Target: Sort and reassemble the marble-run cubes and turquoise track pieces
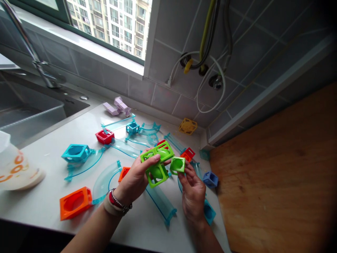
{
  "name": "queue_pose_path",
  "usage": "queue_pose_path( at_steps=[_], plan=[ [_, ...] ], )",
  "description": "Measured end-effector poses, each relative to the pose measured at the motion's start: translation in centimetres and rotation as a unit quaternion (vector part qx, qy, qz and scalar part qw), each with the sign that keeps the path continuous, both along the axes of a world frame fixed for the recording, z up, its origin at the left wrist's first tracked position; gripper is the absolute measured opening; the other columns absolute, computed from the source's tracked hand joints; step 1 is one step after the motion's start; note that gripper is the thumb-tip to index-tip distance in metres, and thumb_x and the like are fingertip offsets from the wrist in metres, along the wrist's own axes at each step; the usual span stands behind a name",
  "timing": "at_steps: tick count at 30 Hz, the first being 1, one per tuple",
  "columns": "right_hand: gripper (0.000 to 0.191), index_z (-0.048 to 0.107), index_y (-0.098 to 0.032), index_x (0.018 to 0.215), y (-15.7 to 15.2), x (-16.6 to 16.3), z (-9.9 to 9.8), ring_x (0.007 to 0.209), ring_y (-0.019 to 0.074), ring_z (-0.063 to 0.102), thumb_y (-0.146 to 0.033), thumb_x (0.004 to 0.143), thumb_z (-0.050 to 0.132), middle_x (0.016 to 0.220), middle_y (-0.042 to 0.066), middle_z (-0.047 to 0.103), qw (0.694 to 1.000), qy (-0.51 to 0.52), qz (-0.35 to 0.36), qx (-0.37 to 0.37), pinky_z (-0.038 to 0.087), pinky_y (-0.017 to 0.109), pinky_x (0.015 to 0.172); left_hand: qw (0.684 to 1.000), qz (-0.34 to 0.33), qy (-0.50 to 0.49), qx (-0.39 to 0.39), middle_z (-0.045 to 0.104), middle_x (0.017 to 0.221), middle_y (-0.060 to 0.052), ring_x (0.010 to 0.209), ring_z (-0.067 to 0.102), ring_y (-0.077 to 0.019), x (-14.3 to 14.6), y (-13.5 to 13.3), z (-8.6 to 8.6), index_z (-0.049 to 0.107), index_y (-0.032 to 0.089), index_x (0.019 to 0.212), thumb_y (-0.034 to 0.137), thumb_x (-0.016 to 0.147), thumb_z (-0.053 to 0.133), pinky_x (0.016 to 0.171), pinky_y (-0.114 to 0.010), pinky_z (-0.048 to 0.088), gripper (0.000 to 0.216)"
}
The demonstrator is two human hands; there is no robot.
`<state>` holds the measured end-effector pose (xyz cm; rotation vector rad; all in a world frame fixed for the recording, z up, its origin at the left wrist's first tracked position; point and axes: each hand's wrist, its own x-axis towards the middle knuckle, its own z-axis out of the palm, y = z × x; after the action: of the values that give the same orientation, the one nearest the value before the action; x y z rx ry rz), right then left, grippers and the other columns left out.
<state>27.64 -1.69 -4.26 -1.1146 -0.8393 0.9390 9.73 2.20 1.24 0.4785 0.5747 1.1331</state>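
Note:
My left hand [137, 179] grips joined green marble-run blocks [157, 173], its thumb lying across their top. In my right hand [193, 189] a single smaller-looking green block [178, 164] is pinched between thumb and fingers. The two green pieces are held close side by side above the counter; whether they touch I cannot tell. Beneath my hands lie clear blue track pieces, among them a straight track [162, 205] and a curved track [105, 179]. A red-orange block [187, 154] sits just behind my right hand, and a teal block [209, 212] is partly hidden by it.
On the white counter [39, 214] are an orange block [76, 203], a blue block [76, 153], a red block [104, 136], lilac pieces [118, 106] and a yellow block [187, 126]. A plastic jug [18, 165] stands left, near the sink [31, 116]. A wooden panel [268, 168] borders the right.

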Motion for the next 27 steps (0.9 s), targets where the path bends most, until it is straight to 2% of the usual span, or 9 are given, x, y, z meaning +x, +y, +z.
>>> queue_pose_path(
  at_steps=[4, 8, 12, 15, 18, 22, 25, 27],
  plan=[
    [0.024, 0.081, -0.021, 0.104, -0.1, 0.0, -0.4, 0.138, 0.0308, 0.057, -0.032, 0.082, 0.085, 0.150, 0.012, 0.060, 0.999, -0.035, 0.008, 0.011, 0.042, 0.050, 0.118, 1.000, -0.004, 0.002, -0.015, 0.078, 0.119, -0.008, 0.098, 0.078, -0.0254, 0.3, -0.2, -0.5, 0.063, 0.026, 0.131, 0.030, 0.086, 0.083, 0.068, -0.026, 0.057, 0.050],
    [0.025, 0.078, -0.021, 0.106, -0.1, -0.2, -0.6, 0.132, 0.0306, 0.063, -0.032, 0.084, 0.084, 0.144, 0.013, 0.065, 1.000, -0.023, 0.011, 0.018, 0.047, 0.052, 0.114, 1.000, 0.001, -0.007, -0.006, 0.077, 0.124, -0.011, 0.101, 0.078, -0.0277, 0.4, -0.3, -0.5, 0.062, 0.023, 0.135, 0.032, 0.088, 0.080, 0.072, -0.029, 0.060, 0.052],
    [0.028, 0.075, -0.024, 0.106, 0.0, -0.4, -0.1, 0.118, 0.0246, 0.070, -0.027, 0.081, 0.087, 0.135, 0.009, 0.070, 0.999, 0.034, 0.017, 0.017, 0.053, 0.045, 0.106, 1.000, -0.003, -0.022, 0.001, 0.078, 0.123, -0.011, 0.106, 0.077, -0.0311, 0.3, -0.3, 0.0, 0.062, 0.023, 0.140, 0.035, 0.087, 0.080, 0.078, -0.032, 0.063, 0.057],
    [0.037, 0.073, -0.024, 0.112, 0.0, -0.5, 0.3, 0.109, 0.0218, 0.072, -0.030, 0.079, 0.089, 0.130, 0.009, 0.072, 0.997, 0.071, 0.015, -0.008, 0.059, 0.040, 0.096, 0.999, -0.008, -0.032, -0.003, 0.080, 0.117, -0.012, 0.103, 0.079, -0.0332, 0.2, -0.3, 0.2, 0.064, 0.022, 0.138, 0.038, 0.087, 0.079, 0.078, -0.037, 0.065, 0.056],
    [0.040, 0.073, -0.022, 0.112, 0.0, -0.5, 0.7, 0.107, 0.0238, 0.073, -0.036, 0.078, 0.089, 0.126, 0.011, 0.074, 0.995, 0.093, 0.037, -0.024, 0.061, 0.040, 0.091, 0.998, -0.025, -0.051, -0.005, 0.082, 0.112, -0.012, 0.097, 0.080, -0.0322, 0.0, -0.2, 0.0, 0.067, 0.020, 0.136, 0.036, 0.089, 0.076, 0.079, -0.039, 0.065, 0.050],
    [0.045, 0.073, -0.024, 0.121, -0.3, -0.6, 1.1, 0.104, 0.0259, 0.074, -0.038, 0.080, 0.086, 0.122, 0.011, 0.076, 0.986, 0.125, 0.102, -0.041, 0.062, 0.044, 0.090, 0.996, -0.038, -0.079, -0.020, 0.083, 0.102, -0.010, 0.079, 0.080, -0.0250, -0.3, 0.0, -0.3, 0.072, 0.018, 0.126, 0.033, 0.092, 0.073, 0.064, -0.029, 0.063, 0.037],
    [0.045, 0.075, -0.025, 0.121, -0.6, -0.6, 1.3, 0.098, 0.0247, 0.073, -0.038, 0.079, 0.085, 0.121, 0.010, 0.077, 0.979, 0.138, 0.138, -0.052, 0.062, 0.040, 0.084, 0.991, -0.050, -0.115, -0.044, 0.083, 0.090, -0.008, 0.063, 0.076, -0.0190, -0.6, 0.1, -0.2, 0.076, 0.016, 0.110, 0.032, 0.090, 0.074, 0.049, -0.022, 0.056, 0.026],
    [0.045, 0.077, -0.025, 0.118, -0.8, -0.5, 1.3, 0.090, 0.0225, 0.072, -0.038, 0.077, 0.086, 0.115, 0.008, 0.078, 0.976, 0.139, 0.158, -0.052, 0.061, 0.037, 0.078, 0.987, -0.058, -0.138, -0.056, 0.082, 0.084, -0.006, 0.056, 0.073, -0.0163, -0.9, 0.1, -0.1, 0.077, 0.016, 0.104, 0.030, 0.089, 0.076, 0.045, -0.021, 0.054, 0.021]
  ],
)
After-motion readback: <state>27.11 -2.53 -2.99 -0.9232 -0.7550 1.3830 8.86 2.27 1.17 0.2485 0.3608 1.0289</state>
